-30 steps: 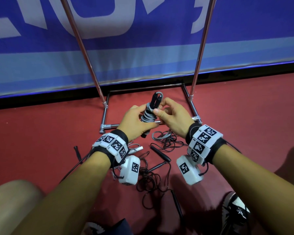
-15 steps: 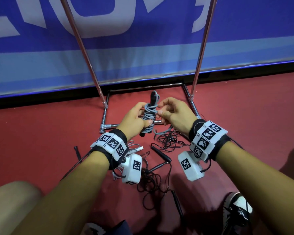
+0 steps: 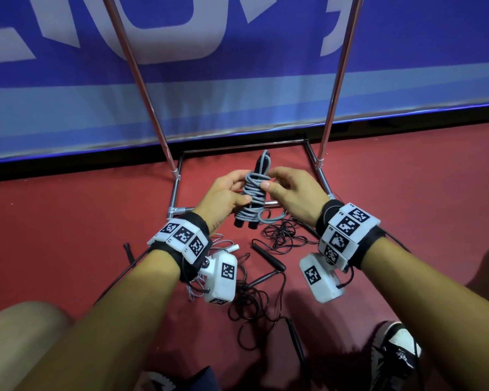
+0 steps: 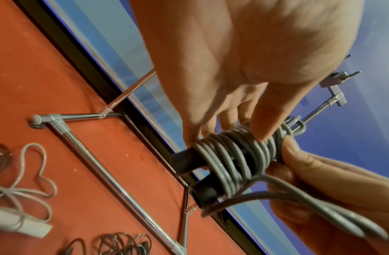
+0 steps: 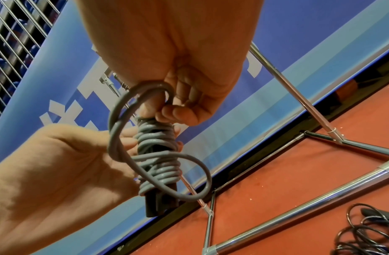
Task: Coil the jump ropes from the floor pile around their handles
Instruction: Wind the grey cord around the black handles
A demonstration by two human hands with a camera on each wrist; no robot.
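Centrally in the frame, left hand and right hand both grip the grey jump rope, coiled around black handles, between them.

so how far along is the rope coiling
Nearly done with one: the grey rope is wound many turns round its two black handles. The left hand grips the bundle, the right hand pinches the last loose loop, not yet tucked. Left: the black ropes and a pale rope lie uncoiled on the floor.
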